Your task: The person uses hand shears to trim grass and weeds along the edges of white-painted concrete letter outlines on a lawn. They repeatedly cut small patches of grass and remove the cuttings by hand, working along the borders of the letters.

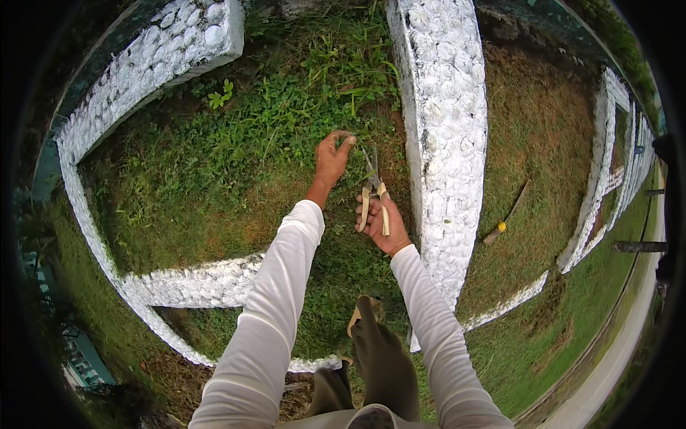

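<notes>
My right hand (388,222) holds pruning shears (374,190) with cream handles. The handles are spread and the two metal blades stand apart, pointing away from me over the weeds. A bit of green leaf lies against the blades. To the left of the blade tips is my left hand (331,161), its thumb and forefinger tips close together; whether anything thin is between them cannot be made out. Beneath both hands grow low weeds and grass (268,134) inside a bed edged by white-painted, knobbly walls.
Close on my right runs a thick white wall (447,134). Beyond it, a machete (509,214) with yellow on its handle lies on cut grass. A lower white wall (198,281) crosses at left. My feet stand on grass; a pale path (605,381) curves at far right.
</notes>
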Action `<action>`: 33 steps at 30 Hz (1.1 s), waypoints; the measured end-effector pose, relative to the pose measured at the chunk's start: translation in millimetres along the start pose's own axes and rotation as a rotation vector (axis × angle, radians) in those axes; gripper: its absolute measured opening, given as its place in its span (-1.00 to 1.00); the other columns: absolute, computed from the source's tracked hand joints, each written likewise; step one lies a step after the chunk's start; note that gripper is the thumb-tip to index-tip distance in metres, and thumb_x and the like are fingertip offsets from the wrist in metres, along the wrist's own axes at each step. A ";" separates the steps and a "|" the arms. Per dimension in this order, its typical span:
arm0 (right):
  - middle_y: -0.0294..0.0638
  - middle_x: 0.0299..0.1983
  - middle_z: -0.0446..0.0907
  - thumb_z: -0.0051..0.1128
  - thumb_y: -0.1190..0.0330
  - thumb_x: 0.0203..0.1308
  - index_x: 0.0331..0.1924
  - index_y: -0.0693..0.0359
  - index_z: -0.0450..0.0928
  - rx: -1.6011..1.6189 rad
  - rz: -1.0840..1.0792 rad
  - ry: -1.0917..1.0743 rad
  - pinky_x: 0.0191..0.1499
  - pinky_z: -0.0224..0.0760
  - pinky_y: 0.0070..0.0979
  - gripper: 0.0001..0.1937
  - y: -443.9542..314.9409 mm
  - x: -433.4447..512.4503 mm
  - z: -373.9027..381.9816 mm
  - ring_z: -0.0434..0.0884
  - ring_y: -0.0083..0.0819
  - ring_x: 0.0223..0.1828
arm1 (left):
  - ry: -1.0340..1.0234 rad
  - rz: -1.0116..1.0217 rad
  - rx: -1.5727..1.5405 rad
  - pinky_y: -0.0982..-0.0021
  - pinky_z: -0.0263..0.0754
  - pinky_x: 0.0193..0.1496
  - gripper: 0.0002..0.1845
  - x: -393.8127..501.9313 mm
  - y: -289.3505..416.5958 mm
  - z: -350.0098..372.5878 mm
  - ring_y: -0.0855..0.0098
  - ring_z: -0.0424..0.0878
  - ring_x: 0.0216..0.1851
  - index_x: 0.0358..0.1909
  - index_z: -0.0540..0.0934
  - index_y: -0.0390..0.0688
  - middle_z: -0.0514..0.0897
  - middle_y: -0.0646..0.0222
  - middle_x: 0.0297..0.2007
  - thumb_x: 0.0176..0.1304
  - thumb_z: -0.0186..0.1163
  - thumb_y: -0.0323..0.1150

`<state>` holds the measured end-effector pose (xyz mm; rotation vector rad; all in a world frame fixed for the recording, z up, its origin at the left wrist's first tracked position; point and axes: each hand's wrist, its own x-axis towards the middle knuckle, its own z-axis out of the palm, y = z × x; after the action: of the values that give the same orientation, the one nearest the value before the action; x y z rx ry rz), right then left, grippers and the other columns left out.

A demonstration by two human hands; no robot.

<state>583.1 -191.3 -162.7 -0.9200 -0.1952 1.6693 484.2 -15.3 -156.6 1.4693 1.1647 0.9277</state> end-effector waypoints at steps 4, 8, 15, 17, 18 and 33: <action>-0.23 -0.26 0.61 -0.05 -0.25 0.31 0.06 0.24 0.55 0.015 0.005 -0.001 -0.13 0.51 -0.34 -0.34 -17.3 23.9 7.1 0.59 -0.39 -0.27 | -0.004 0.023 -0.050 0.43 0.41 -0.14 -0.72 2.1 -6.9 2.1 0.55 0.47 -0.28 -0.08 0.62 -0.25 0.64 0.45 -0.31 0.33 0.29 -0.25; -0.29 -0.44 0.58 0.06 -0.21 0.27 -0.17 0.19 0.60 -0.010 -0.063 0.126 -0.38 0.46 -0.49 -0.45 -18.7 41.6 19.2 0.56 -0.47 -0.47 | 0.026 0.033 -0.033 0.34 0.46 -0.11 -0.70 3.8 -12.3 2.8 0.46 0.54 -0.30 -0.09 0.65 -0.23 0.70 0.29 -0.29 0.29 0.31 -0.22; -0.30 -0.44 0.59 0.00 -0.15 0.35 -0.12 0.19 0.61 -0.190 -0.046 0.159 -0.38 0.50 -0.44 -0.48 -6.6 11.1 20.2 0.59 -0.47 -0.46 | -0.013 -0.072 -0.120 0.35 0.41 -0.10 -0.72 4.9 -3.5 -3.8 0.52 0.48 -0.31 -0.07 0.62 -0.16 0.63 0.43 -0.36 0.32 0.31 -0.21; -0.25 -0.33 0.63 -0.06 -0.17 0.36 -0.02 0.19 0.60 -0.122 0.030 0.121 -0.19 0.55 -0.37 -0.44 -1.9 -8.1 13.9 0.63 -0.41 -0.31 | -0.033 -0.133 -0.167 0.27 0.40 0.00 -0.73 4.5 3.2 -9.1 0.52 0.49 -0.27 -0.06 0.61 -0.12 0.60 0.46 -0.35 0.33 0.30 -0.20; -0.21 -0.19 0.63 -0.10 -0.20 0.36 0.09 0.20 0.56 -0.166 0.114 0.117 0.03 0.49 -0.28 -0.38 -3.8 -14.0 9.2 0.62 -0.33 -0.16 | -0.033 -0.173 -0.184 0.21 0.40 0.04 -0.74 4.8 6.6 -12.3 0.52 0.49 -0.28 -0.06 0.61 -0.09 0.60 0.46 -0.36 0.33 0.30 -0.19; -0.27 -0.28 0.62 0.05 -0.36 0.16 -0.01 0.12 0.55 -0.225 0.150 0.187 -0.14 0.51 -0.31 -0.31 -2.0 -21.9 30.1 0.62 -0.36 -0.26 | -0.007 -0.400 -0.250 0.01 0.22 0.22 -0.65 -58.2 40.8 -86.5 0.37 0.40 0.14 -0.01 0.57 0.01 0.63 0.48 -0.05 0.29 0.33 -0.06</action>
<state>565.5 -199.9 -131.1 -1.2809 -0.1937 1.7104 396.3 -52.4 -98.1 0.9922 1.2308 0.7559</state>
